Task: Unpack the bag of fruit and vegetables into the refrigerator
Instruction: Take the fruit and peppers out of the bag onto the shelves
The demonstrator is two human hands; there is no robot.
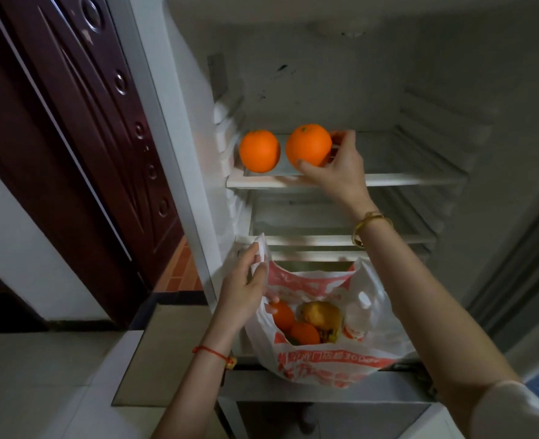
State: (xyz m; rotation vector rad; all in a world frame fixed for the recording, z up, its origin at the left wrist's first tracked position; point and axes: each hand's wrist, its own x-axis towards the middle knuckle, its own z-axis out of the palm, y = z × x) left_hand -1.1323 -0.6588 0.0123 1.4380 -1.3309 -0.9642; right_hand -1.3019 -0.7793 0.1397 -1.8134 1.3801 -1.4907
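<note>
The refrigerator stands open in front of me. On its upper shelf (pixel 404 177) an orange (pixel 259 151) rests at the far left. Just right of it my right hand (pixel 337 167) is shut on a second orange (pixel 307 144), holding it at the shelf's front. Below, my left hand (pixel 246 288) grips the left handle of a white and red plastic bag (pixel 331 365), keeping it open. Inside the bag lie two orange fruits (pixel 282 315) and a yellow-brown fruit (pixel 320 316).
A second glass shelf (pixel 388 237) sits below the upper one. A dark red wooden door (pixel 81 160) stands at the left beside the fridge wall. The fridge door edge (pixel 515 280) runs down the right. Pale floor tiles (pixel 40 375) lie at the lower left.
</note>
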